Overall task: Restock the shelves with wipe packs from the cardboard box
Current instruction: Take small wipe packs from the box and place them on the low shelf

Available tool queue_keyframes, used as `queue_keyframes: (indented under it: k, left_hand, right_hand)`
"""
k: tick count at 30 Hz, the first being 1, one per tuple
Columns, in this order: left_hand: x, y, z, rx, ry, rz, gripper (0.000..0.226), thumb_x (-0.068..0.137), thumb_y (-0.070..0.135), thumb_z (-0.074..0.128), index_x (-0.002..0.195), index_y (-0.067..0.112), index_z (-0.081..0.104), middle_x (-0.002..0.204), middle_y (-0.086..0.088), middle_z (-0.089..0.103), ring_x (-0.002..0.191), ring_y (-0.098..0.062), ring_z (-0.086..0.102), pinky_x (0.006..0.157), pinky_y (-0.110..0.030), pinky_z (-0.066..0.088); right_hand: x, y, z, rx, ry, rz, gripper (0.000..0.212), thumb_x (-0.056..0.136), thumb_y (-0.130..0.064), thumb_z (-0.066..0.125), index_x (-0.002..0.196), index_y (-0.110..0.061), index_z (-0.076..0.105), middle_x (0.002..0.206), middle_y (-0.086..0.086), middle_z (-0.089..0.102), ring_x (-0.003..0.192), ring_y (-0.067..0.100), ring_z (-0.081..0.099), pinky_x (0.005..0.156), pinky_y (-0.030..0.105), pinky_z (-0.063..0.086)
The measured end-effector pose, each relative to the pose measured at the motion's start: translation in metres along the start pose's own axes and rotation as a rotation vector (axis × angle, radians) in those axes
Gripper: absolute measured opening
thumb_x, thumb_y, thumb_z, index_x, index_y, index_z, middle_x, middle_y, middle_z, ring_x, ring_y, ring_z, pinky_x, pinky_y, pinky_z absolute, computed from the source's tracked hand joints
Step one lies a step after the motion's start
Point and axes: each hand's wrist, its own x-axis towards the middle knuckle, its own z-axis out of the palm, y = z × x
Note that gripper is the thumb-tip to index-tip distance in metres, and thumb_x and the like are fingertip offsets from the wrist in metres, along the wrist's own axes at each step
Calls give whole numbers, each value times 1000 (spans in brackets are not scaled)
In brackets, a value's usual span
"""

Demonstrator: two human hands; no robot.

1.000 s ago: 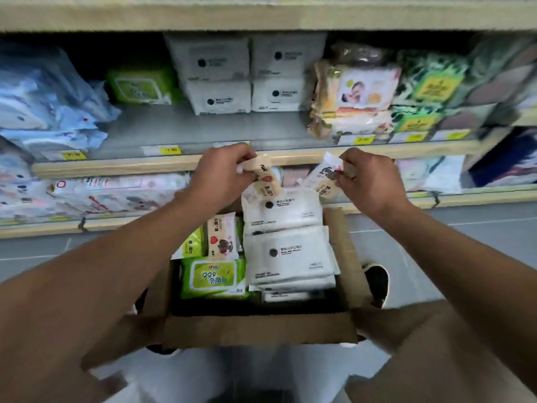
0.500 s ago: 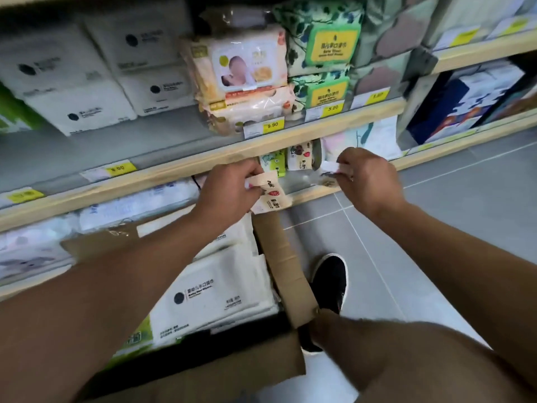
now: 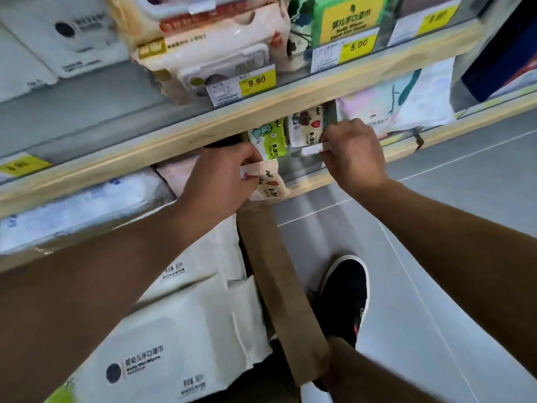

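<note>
My left hand [image 3: 220, 181] grips a small cream wipe pack with red print [image 3: 271, 184] just in front of the lower shelf's edge. My right hand [image 3: 353, 154] pinches another small pack [image 3: 312, 149] by its top edge, inside the lower shelf opening. Two small packs stand on that shelf behind my hands: a green one [image 3: 268, 138] and a cream one [image 3: 305, 125]. The cardboard box [image 3: 279, 274] sits below my arms, with large white wipe packs [image 3: 180, 338] stacked in it.
A wooden shelf edge [image 3: 174, 141] runs across just above my hands, with yellow price tags [image 3: 257, 81]. Larger wipe packs [image 3: 209, 53] fill the shelf above. My black shoe [image 3: 345, 289] stands on the grey tiled floor [image 3: 450, 213] right of the box.
The view has swung right and closer to the shelves. Both hands have carried their small packs from above the box to the lower shelf; the right hand now reaches into the shelf opening.
</note>
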Motion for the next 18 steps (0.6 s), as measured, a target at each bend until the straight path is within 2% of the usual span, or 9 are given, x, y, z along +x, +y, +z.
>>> queue_keyframes:
  k: [4, 7, 12, 15, 18]
  left_hand:
    - [8, -8, 8, 73, 6, 15, 20, 78, 14, 70, 95, 22, 67, 95, 3, 72, 84, -16, 65, 69, -24, 49]
    - [13, -12, 12, 64, 2, 17, 21, 76, 12, 70, 95, 22, 68, 94, 4, 72, 84, -14, 64, 70, -20, 42]
    - [16, -13, 11, 38, -21, 33, 22, 76, 10, 70, 95, 21, 68, 93, 6, 71, 84, -11, 63, 71, -20, 44]
    - [17, -14, 9, 31, -18, 27, 21, 76, 10, 70, 94, 21, 68, 90, 10, 68, 81, -6, 60, 70, -19, 43]
    - [16, -15, 9, 15, -15, 27, 21, 76, 8, 70, 94, 19, 68, 91, 9, 69, 82, -5, 61, 70, -18, 44]
  right_hand:
    - [7, 2, 25, -38, 22, 23, 10, 76, -6, 65, 86, -6, 63, 81, 17, 65, 79, 38, 56, 69, 39, 44]
    - [8, 7, 39, -78, 51, 31, 13, 77, -7, 66, 90, -5, 64, 82, 16, 65, 81, 38, 57, 71, 39, 43]
    - [12, 11, 55, -117, 12, 24, 14, 79, -7, 66, 93, -6, 63, 88, 16, 66, 89, 39, 56, 74, 42, 43]
    - [16, 8, 59, -114, 51, 27, 12, 77, -7, 68, 88, -6, 63, 84, 14, 65, 85, 37, 56, 74, 41, 44]
    - [22, 5, 61, -147, 94, 75, 11, 80, -13, 65, 90, -8, 65, 89, 12, 62, 90, 36, 55, 77, 42, 42]
